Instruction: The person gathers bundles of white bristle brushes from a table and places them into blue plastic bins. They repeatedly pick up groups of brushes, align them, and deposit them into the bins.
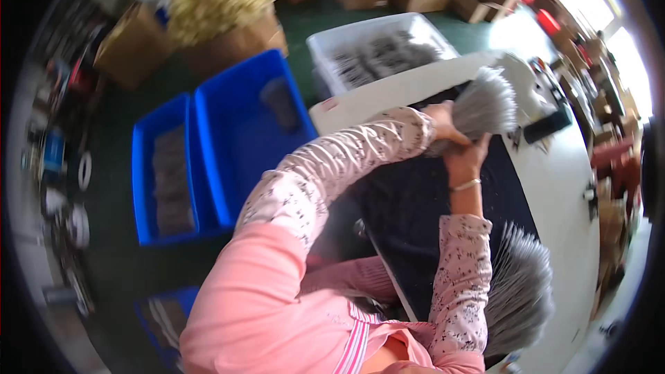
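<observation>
A thick bundle of grey bristles (pixel 488 102) fans out at its far end above the table. My left hand (pixel 443 122) wraps round its lower part from the left. From below, my right hand (pixel 468 154) grips the same bundle close to the left one, with a light bracelet on that wrist. Under both arms lies a dark cloth (pixel 415 201) on the white table (pixel 561 215). A second, larger grey bristle bundle (pixel 523 291) rests beside my right forearm. The fingertips are partly hidden by the bundle.
Left of the table are two blue bins (pixel 239 159) (pixel 138 201) with grey bundles inside. A white bin (pixel 325 62) of grey bundles stands beyond the table. Pale yellow material (pixel 225 3) tops a carton. A dark green object (pixel 547 127) lies at the table's right side.
</observation>
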Demonstrator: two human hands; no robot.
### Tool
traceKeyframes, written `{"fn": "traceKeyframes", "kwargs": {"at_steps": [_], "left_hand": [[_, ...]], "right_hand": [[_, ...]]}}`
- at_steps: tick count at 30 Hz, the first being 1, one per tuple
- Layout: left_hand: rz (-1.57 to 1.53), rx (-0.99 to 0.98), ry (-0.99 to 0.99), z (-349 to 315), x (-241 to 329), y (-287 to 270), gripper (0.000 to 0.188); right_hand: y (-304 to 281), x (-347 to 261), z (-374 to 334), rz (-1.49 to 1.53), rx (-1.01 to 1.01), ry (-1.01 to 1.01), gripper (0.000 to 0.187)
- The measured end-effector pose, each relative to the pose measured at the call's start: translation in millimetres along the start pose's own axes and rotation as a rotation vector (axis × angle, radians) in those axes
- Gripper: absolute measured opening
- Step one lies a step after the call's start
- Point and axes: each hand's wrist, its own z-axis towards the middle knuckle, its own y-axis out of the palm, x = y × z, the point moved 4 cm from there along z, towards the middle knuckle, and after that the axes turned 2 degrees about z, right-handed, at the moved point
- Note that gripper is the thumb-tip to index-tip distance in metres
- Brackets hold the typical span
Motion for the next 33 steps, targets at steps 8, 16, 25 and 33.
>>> {"fn": "traceKeyframes", "kwargs": {"at_steps": [8, 16, 25, 33], "left_hand": [[-0.824, 0.368, 0.204, -109, 3, 25, 0.095], [-1.360, 0.144, 0.200, -190, -2, 23, 0.059], [-1.416, 0.145, -0.171, -308, -111, 1, 0.028], [-1.600, 0.562, -0.365, -356, -225, -59, 0.019]], "right_hand": [[45, -1, -96, -0.381, -0.225, -0.202, 0.097], [58, 24, -163, -0.589, -0.229, -0.017, 0.073], [67, 142, -205, -0.960, -0.536, 0.158, 0.031], [96, 211, -94, -1.771, -0.866, -0.559, 0.048]]}}
